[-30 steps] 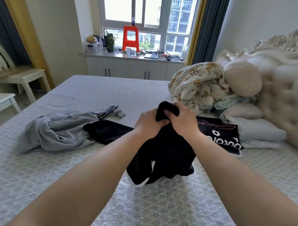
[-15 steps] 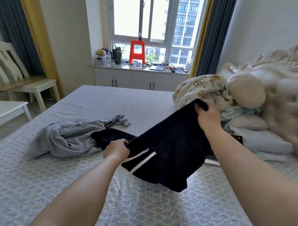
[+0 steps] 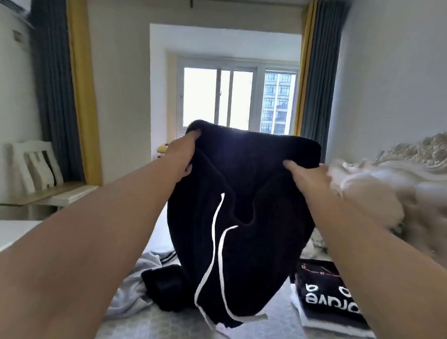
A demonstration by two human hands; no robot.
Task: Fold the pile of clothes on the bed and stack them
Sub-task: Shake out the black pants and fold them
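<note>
I hold up black pants (image 3: 244, 219) with white drawstrings by the waistband, in front of me above the bed (image 3: 152, 329). My left hand (image 3: 182, 156) grips the waistband's left end and my right hand (image 3: 305, 178) grips its right end. The pants hang down, their lower part touching the bed. A grey garment (image 3: 131, 291) lies crumpled on the bed at lower left, partly hidden by my left arm. A folded black shirt with white lettering (image 3: 328, 300) lies flat at lower right on something white.
Pillows and a bundled blanket (image 3: 385, 189) sit by the padded headboard (image 3: 424, 149) at right, blurred. A white chair (image 3: 38, 181) stands at left near the curtains. The window (image 3: 237, 100) is straight ahead.
Both hands have raised the black pants from low over the bed to chest height, held by the waistband. My view has tilted upward toward the window and ceiling.
</note>
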